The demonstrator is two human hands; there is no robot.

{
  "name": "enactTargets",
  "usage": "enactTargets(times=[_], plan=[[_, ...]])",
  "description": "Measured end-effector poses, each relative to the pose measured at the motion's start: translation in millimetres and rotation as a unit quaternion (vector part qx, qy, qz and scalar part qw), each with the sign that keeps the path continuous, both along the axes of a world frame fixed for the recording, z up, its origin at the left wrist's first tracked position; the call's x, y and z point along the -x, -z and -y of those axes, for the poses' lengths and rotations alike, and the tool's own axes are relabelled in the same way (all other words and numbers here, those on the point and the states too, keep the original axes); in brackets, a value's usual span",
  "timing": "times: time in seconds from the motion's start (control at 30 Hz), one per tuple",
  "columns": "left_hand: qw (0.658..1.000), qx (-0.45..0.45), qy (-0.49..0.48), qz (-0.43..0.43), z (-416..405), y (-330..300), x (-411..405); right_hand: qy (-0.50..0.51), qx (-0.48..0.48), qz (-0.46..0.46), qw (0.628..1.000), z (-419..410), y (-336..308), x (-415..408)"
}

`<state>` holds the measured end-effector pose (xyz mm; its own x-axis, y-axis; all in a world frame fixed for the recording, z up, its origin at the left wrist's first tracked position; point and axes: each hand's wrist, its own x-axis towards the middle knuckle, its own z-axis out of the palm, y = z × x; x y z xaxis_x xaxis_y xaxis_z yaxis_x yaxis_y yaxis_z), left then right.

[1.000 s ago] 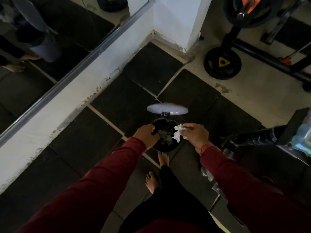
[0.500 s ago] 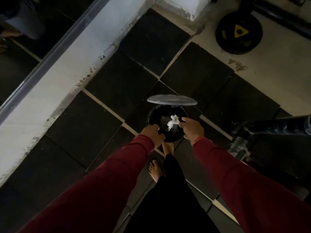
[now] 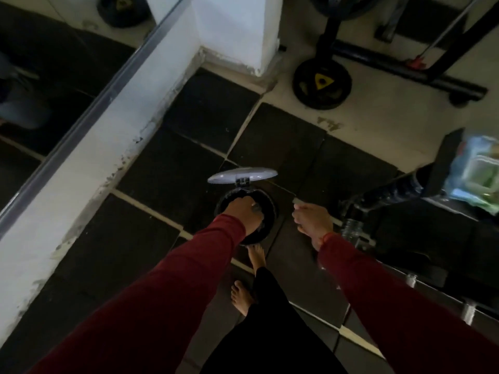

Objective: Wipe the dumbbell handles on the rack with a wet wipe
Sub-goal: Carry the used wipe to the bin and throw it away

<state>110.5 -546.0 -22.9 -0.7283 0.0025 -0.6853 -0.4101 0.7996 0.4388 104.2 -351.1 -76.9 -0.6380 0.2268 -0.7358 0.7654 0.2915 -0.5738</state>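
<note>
Nearest us, our bare feet (image 3: pixel 247 279) stand on the dark floor mats (image 3: pixel 189 168). Our left hand (image 3: pixel 244 211) reaches over the open mouth of the small black bin (image 3: pixel 266 203), fingers curled downward; we cannot tell whether they hold anything. Our right hand (image 3: pixel 313 221) hangs just right of the bin, fingers loosely curled on nothing. The wet wipe is not visible. Behind the bin its pale lid (image 3: pixel 241 176) stands raised. To the right a dumbbell (image 3: pixel 391 191) rests on the rack (image 3: pixel 437 271), beside a wipes packet (image 3: pixel 475 175). Farther off lies a weight plate (image 3: pixel 321 83).
</note>
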Motion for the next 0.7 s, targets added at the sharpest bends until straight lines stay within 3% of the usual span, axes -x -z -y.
enactTargets(times=[0.17, 0.43, 0.7], plan=[[0.997, -0.010, 0.067, -0.044, -64.9, -39.3, 6.8, 0.087, 0.003, -0.050, 0.995, -66.7, -57.9, -8.0], [0.978, -0.044, 0.168, -0.119, -207.7, -108.1, 32.8, 0.121, -0.044, -0.124, 0.984, -219.3, -144.8, -2.1], [0.982, -0.068, 0.153, -0.090, -369.2, -107.8, 71.3, 0.160, -0.168, -0.130, 0.964, -345.7, -152.6, 25.8]])
